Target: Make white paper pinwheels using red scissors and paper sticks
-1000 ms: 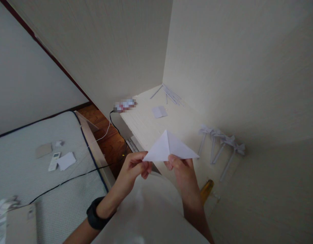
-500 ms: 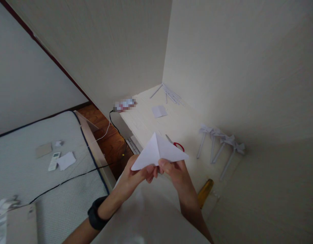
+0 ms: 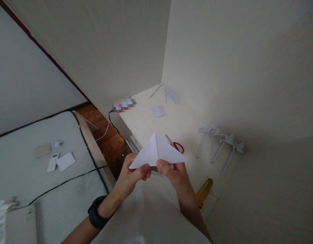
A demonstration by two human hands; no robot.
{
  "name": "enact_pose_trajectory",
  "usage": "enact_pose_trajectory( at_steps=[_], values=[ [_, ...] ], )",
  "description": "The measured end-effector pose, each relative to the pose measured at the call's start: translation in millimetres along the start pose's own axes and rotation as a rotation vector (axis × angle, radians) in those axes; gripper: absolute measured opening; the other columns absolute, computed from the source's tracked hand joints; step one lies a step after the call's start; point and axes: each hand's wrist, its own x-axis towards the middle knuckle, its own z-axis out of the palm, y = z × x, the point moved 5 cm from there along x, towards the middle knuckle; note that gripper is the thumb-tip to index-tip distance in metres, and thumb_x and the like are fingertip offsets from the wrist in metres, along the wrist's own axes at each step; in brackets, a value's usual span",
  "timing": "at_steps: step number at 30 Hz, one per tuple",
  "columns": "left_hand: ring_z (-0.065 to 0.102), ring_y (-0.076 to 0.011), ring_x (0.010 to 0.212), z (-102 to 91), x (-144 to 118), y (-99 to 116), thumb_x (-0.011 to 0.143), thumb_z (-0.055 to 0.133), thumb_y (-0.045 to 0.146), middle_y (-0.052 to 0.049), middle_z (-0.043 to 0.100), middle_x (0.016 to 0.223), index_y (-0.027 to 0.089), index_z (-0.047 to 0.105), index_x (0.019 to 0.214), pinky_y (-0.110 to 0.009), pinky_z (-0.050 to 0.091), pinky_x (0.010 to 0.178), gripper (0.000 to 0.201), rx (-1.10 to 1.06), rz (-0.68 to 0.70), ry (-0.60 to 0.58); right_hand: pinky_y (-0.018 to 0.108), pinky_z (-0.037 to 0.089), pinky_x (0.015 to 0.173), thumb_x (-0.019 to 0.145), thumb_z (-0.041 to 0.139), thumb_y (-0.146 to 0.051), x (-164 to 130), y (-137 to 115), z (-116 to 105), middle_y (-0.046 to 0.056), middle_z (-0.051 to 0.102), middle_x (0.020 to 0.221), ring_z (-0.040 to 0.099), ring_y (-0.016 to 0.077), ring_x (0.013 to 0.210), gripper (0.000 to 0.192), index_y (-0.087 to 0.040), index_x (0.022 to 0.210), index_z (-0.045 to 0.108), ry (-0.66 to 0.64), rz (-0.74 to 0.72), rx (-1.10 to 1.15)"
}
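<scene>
Head view: with left hand [image 3: 129, 176] and right hand [image 3: 175, 173], we pinch folded paper [image 3: 150, 151] along its lower edge.

left grip [image 3: 131, 174] pinched, thumb uppermost | right grip [image 3: 173, 173] pinched, thumb uppermost | forearms [image 3: 189, 202] converging forward

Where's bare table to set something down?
One patch of table lies between paper square, scissors and bows; another between the right hand, bow stems and yellow object. Crowded: the far corner, with sticks; the right wall, with bows. The folded paper hides some tabletop.
</scene>
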Motion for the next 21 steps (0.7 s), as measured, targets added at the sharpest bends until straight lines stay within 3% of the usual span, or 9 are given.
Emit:
enact_pose_trajectory(
  at_steps=[6, 10, 21],
  values=[
    [0.039, -0.0098, 0.035, -1.2, 1.8, 6.5, 0.069, 0.064, 0.031, 0.001, 0.048, 0.036, 0.017, 0.062, 0.043, -0.024, 0.026, 0.040, 0.030, -0.020, 0.014, 0.015, 0.023, 0.034, 0.044, 0.074, 0.064, -0.028, -2.1, 2.2, -1.5, -0.005, 0.042, 0.051, 0.035, 0.0100, 0.047, 0.025, -0.021, 0.054, 0.050, 0.013, 0.019, -0.001],
    [0.040, -0.0106, 0.035, 1.2, 3.1, 12.2, 0.069, 0.063, 0.035, 0.000, 0.047, 0.036, 0.018, 0.061, 0.041, -0.026, 0.026, 0.040, 0.033, -0.053, 0.041, -0.006, 0.024, 0.037, 0.046, 0.075, 0.065, -0.028, -2.4, 1.2, -1.6, -0.005, 0.044, 0.052, 0.036, 0.0100, 0.048, 0.026, -0.021, 0.054, 0.051, -0.017, 0.011, 0.015],
    [0.031, -0.0094, 0.036, -7.5, 0.8, 12.1, 0.074, 0.063, 0.032, 0.003, 0.040, 0.035, 0.020, 0.055, 0.042, -0.028, 0.019, 0.041, 0.035, -0.128, 0.108, 0.015, 0.022, 0.043, 0.044, 0.073, 0.070, -0.025, -4.8, 11.2, -13.4, -0.005, 0.054, 0.051, 0.044, 0.0102, 0.045, 0.012, -0.022, 0.064, 0.062, 0.114, 0.005, 0.129]
  ],
)
